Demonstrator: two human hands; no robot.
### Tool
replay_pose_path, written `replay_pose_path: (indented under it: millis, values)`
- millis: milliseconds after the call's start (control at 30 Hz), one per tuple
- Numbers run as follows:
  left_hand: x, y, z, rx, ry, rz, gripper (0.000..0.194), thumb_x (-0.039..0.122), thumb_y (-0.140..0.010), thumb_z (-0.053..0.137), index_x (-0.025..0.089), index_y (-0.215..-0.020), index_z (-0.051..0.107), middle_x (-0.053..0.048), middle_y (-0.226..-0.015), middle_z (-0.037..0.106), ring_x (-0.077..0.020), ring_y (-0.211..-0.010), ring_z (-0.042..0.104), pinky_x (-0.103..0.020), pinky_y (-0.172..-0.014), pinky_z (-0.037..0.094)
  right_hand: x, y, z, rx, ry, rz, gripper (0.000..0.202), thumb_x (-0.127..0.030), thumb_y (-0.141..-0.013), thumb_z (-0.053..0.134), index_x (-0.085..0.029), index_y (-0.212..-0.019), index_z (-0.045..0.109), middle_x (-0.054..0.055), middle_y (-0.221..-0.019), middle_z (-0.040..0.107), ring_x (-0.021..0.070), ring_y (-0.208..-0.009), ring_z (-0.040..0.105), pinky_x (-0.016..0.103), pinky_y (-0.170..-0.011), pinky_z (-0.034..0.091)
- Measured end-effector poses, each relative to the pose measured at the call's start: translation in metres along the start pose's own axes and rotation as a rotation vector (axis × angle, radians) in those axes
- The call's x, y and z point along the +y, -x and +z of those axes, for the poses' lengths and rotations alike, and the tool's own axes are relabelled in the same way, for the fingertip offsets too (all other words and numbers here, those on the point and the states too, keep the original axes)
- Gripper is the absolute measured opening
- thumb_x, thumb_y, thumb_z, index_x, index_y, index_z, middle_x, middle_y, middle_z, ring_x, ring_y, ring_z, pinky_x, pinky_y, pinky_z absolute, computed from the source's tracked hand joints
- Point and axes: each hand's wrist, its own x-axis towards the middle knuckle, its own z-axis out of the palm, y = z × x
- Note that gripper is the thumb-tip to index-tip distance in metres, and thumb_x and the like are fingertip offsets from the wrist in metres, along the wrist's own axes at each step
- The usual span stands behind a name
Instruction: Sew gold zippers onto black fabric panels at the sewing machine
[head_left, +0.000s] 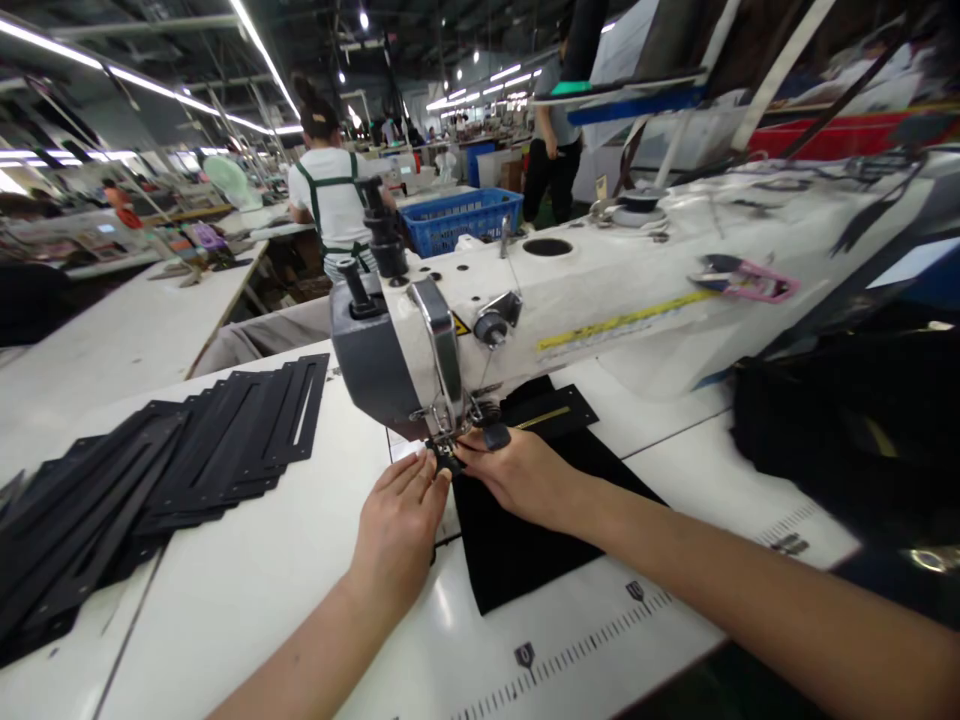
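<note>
A black fabric panel lies on the machine bed, its far left corner under the presser foot of a white sewing machine. My left hand is left of the needle, fingers closed together, fingertips and thumb on the black material at the foot. From the right, my right hand rests over the panel with fingers closed on it close to the needle. Beyond that hand a black strip with a gold zipper sits on the panel. What lies directly under my fingertips is partly hidden.
Black slotted pieces lie fanned in a pile at left. Pink-handled thread snips and a yellow tape measure are on the machine arm. Dark fabric is heaped at right. A blue basket and a person are behind.
</note>
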Motion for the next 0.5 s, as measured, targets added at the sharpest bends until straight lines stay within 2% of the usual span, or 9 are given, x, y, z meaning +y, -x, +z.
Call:
replay_pose_path:
  millis: [267, 500]
  values:
    - [-0.0053, -0.0034, 0.0016, 0.013, -0.022, 0.033, 0.026, 0.007, -0.085, 0.037, 0.007, -0.089, 0.062, -0.018, -0.092, 0.068, -0.0271, -0.089, 0.065, -0.042, -0.077, 0.055, 0.0045, -0.0051, -0.0010, -0.022, 0.068, -0.041, 0.014, -0.010, -0.084, 0.045, -0.012, -0.090, 0.058, 0.008, -0.093, 0.063, 0.0182, -0.089, 0.058, 0.028, -0.083, 0.046]
    - [-0.0088, -0.0056, 0.0045, 0.043, -0.057, 0.023, 0.027, 0.006, -0.083, 0.036, 0.010, -0.089, 0.062, -0.015, -0.090, 0.069, -0.0245, -0.085, 0.066, -0.039, -0.076, 0.055, 0.0091, -0.0087, 0.0017, -0.019, 0.086, -0.060, 0.015, -0.012, -0.085, 0.045, -0.013, -0.090, 0.059, 0.008, -0.090, 0.065, 0.0176, -0.083, 0.060, 0.027, -0.076, 0.047]
